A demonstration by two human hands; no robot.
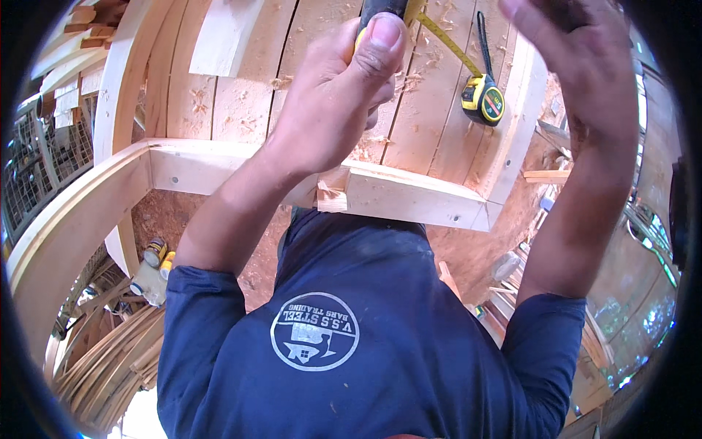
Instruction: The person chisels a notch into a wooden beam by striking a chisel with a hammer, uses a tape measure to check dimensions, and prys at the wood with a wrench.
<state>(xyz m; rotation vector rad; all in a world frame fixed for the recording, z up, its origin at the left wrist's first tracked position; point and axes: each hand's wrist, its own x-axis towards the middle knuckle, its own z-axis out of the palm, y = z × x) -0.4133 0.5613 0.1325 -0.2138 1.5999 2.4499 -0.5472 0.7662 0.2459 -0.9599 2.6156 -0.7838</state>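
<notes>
My left hand (pixel 340 95) is closed round a black-and-yellow tool handle (pixel 384 9) at the top middle. The tool's working end is out of sight, so its kind cannot be told. My right hand (pixel 592 73) is raised at the upper right, its thumb held away from the palm. The top edge cuts off its other fingers, and whether it holds anything is hidden. Between the hands, a yellow-and-black tape measure (pixel 482 101) lies on the planks (pixel 409 132), its blade (pixel 450 44) drawn out toward the tool. Below my left wrist runs a pale wooden rail (pixel 409 194) with a cut notch (pixel 332 196).
Wood shavings (pixel 248 110) litter the planks. A loose pale board (pixel 227 36) lies at the upper left. A curved wooden frame piece (pixel 73 212) reaches toward the lower left. Thin wood strips (pixel 117 358) and small containers (pixel 152 282) are on the ground.
</notes>
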